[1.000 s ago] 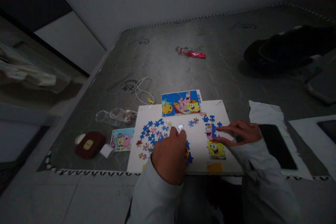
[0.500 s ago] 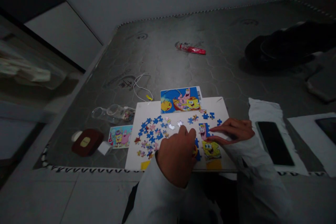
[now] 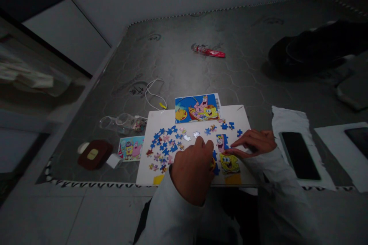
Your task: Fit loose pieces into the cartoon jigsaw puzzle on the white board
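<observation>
On the white board (image 3: 180, 176) lie loose jigsaw puzzle pieces (image 3: 165, 148), mostly blue, pink and yellow. My left hand (image 3: 194, 170) is closed, its fingers curled down beside blue and yellow pieces (image 3: 216, 166); the fingertips and whatever they grip are hidden. A joined puzzle section (image 3: 230, 164), with a pink figure above a yellow one, lies right of it. My right hand (image 3: 254, 143) reaches in from the right with thumb and index finger apart. Their tips touch down at the section's upper right edge, and no piece shows clearly between them.
A picture card (image 3: 197, 109) lies across the board's far edge, with a second card (image 3: 132, 148) to the left. Clear plastic containers (image 3: 122, 122), a brown box (image 3: 96, 154) and a white cable (image 3: 149, 93) are further left. A phone (image 3: 300, 157) lies on white paper at right.
The view has shifted slightly. Both hands keep nearly the same place and pose, and the puzzle pieces show no clear change.
</observation>
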`<state>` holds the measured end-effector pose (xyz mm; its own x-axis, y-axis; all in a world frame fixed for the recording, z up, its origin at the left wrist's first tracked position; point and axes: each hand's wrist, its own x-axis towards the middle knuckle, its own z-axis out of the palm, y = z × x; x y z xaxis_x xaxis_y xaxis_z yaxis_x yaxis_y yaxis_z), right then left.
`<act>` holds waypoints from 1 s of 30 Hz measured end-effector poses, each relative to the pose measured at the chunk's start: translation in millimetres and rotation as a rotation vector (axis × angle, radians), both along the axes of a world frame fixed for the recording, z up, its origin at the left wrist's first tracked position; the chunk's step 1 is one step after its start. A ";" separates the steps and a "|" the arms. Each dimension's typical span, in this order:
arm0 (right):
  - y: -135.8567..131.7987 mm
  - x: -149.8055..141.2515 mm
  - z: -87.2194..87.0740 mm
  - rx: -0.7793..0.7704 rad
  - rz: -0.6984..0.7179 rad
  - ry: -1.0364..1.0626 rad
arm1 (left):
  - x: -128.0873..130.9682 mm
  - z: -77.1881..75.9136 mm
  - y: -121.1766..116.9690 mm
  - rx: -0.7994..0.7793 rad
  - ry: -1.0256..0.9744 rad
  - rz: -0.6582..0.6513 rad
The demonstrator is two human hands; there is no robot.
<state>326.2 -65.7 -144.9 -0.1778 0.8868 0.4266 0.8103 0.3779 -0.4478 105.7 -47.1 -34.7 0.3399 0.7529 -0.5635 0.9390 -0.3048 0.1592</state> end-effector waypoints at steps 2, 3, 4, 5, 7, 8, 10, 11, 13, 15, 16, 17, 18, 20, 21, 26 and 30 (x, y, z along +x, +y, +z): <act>-0.1 0.1 1.1 0.001 0.009 0.002 | 1.2 -0.6 -0.3 -0.001 0.003 0.008; -0.1 0.4 1.2 0.004 0.019 0.001 | 1.6 -0.9 -0.5 -0.003 0.003 0.013; 0.1 0.7 1.0 0.007 0.028 -0.002 | 2.0 -1.2 -0.6 -0.009 0.004 0.017; 0.3 1.0 0.6 0.009 0.036 -0.005 | 2.3 -1.3 -0.8 -0.017 0.006 0.021; 0.9 1.7 -0.6 0.011 0.042 -0.005 | 2.5 -1.3 -1.1 -0.030 0.004 0.021; 1.1 1.9 -1.2 0.013 0.041 -0.006 | 2.6 -1.3 -1.3 -0.035 0.002 0.020; 1.7 2.4 -2.3 0.016 0.041 -0.010 | 2.8 -1.5 -1.5 -0.037 0.001 0.020; 1.9 2.6 -2.6 0.018 0.045 -0.015 | 3.0 -1.6 -1.6 -0.037 0.001 0.020; 2.4 2.9 -2.8 0.020 0.058 -0.025 | 3.7 -2.0 -1.5 -0.038 0.007 0.024; 2.7 2.9 -2.3 0.012 0.068 -0.022 | 4.5 -2.2 -1.2 -0.045 0.017 0.027; 2.7 2.8 -1.9 0.002 0.064 -0.022 | 4.8 -2.2 -0.9 -0.049 0.022 0.028; 2.7 2.6 -1.4 -0.011 0.057 -0.025 | 4.9 -2.2 -0.6 -0.054 0.028 0.031; 2.7 2.5 -0.9 -0.023 0.049 -0.029 | 4.8 -2.2 -0.2 -0.057 0.033 0.032; 2.7 2.4 -0.1 -0.031 0.038 -0.043 | 4.1 -2.3 0.3 -0.053 0.034 0.032; 2.7 2.5 0.2 -0.029 0.039 -0.048 | 3.7 -2.4 0.4 -0.049 0.032 0.031; 2.6 3.8 1.3 -0.053 0.059 -0.065 | 4.1 -2.2 -0.4 -0.064 0.043 0.027; 1.6 2.9 2.7 -0.062 0.039 -0.061 | 5.8 -1.3 -1.3 -0.075 0.053 0.038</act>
